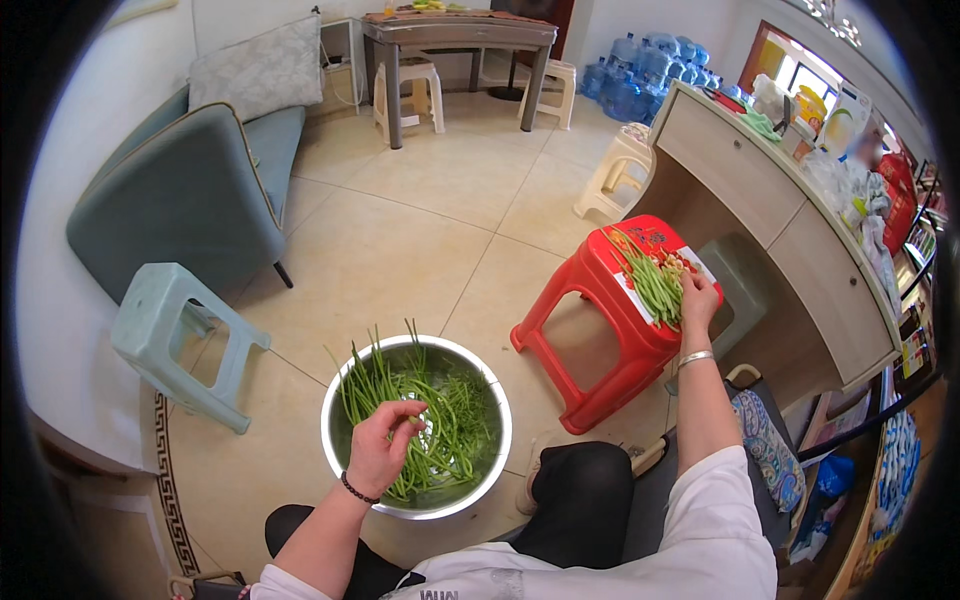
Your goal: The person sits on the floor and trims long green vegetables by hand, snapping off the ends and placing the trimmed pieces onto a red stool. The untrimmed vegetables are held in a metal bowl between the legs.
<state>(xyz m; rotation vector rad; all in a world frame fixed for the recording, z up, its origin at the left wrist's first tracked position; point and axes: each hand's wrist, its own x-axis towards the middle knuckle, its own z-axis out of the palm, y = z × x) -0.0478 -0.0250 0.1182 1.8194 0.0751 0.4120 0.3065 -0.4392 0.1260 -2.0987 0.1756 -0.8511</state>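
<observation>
Below me on the floor stands a round metal basin (pixel 505 420) holding long green vegetable stems (pixel 442 450), some poking up past its far rim. My left hand (pixel 386 442) is over the basin's near left part, its thumb and fingertips close together; a small bit of green shows at them. At my right is a red plastic stool (pixel 600 292) with a bundle of cut green stems (pixel 652 289) lying on its printed top. My right hand (pixel 697 300) is at the bundle's right edge, fingers bent; whether it grips a stem cannot be told.
A pale blue-green plastic stool (pixel 161 322) and a grey-blue sofa (pixel 187 202) stand at the left. A desk with drawers (pixel 772 210) curves along the right, a cream stool (pixel 619 172) beside it. A table (pixel 457 34) and large blue water bottles (pixel 637 75) are at the back.
</observation>
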